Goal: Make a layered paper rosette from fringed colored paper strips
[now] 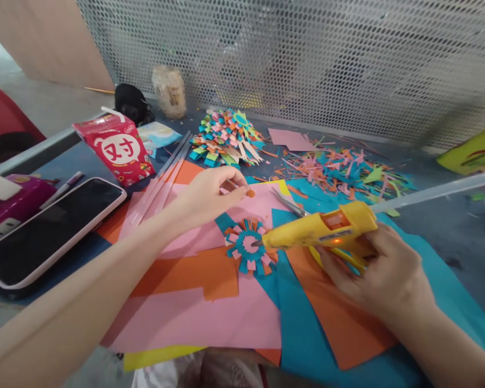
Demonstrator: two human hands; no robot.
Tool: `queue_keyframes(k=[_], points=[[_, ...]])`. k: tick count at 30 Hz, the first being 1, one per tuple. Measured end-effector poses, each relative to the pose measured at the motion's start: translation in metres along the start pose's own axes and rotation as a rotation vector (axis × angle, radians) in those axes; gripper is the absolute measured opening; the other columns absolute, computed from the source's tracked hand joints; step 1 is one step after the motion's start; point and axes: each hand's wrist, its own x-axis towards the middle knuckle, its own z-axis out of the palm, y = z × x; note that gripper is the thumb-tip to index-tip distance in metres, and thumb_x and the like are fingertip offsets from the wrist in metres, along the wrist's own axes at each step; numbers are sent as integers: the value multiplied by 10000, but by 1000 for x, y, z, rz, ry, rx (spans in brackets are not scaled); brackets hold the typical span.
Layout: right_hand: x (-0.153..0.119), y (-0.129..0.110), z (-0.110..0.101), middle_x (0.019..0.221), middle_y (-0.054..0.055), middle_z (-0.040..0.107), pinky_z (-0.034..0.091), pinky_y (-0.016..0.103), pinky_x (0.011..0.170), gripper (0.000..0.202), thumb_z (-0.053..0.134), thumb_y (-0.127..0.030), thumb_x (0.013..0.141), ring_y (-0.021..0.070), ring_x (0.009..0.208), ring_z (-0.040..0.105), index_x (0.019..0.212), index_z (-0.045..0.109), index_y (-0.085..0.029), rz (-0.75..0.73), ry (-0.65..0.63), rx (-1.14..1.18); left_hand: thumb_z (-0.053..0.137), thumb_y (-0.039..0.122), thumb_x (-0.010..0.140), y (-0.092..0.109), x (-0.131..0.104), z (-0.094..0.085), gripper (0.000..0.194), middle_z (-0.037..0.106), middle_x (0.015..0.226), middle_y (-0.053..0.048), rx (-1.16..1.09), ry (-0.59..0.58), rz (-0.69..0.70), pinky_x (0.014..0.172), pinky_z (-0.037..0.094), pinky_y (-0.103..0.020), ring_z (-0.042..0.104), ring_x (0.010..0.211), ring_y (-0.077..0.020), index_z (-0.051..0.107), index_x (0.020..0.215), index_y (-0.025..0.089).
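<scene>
- The paper flower (247, 242) lies on coloured sheets (242, 320).
- Right of the flower, the right hand (382, 269) grips a glue gun (319, 229), its nozzle (258, 243) over the flower's centre.
- Beyond the flower, the left hand (210, 194) pinches a small orange disc (251, 193).

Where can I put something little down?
You could try the bare blue table on the right, between the teal paper and the yellow-green packet. A smaller gap shows between the phone and red carton. The middle is crowded: paper sheets, a paper flower, the glue gun.
</scene>
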Motion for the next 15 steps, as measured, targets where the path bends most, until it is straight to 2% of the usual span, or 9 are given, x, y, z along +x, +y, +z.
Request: queue_keyframes(k=[7, 15], points=[[2, -3, -3, 837, 136, 654, 564, 382, 623, 218, 555, -338, 840, 283, 774, 673, 940, 536, -146, 21, -20, -20, 550, 219, 800, -2, 0, 3, 87, 698, 844, -25, -10, -32, -10, 657, 483, -234, 639, 760, -127, 609, 785, 157], [1, -3, -4, 798, 143, 620, 512, 355, 502, 216, 564, -313, 835, 293, 743, 651, 945, 494, -141, -51, -19, -44, 544, 210, 798, 0, -1, 3, 75, 710, 877, -31, 4, -44, 7, 673, 489, -244, 651, 777, -132, 585, 758, 162]])
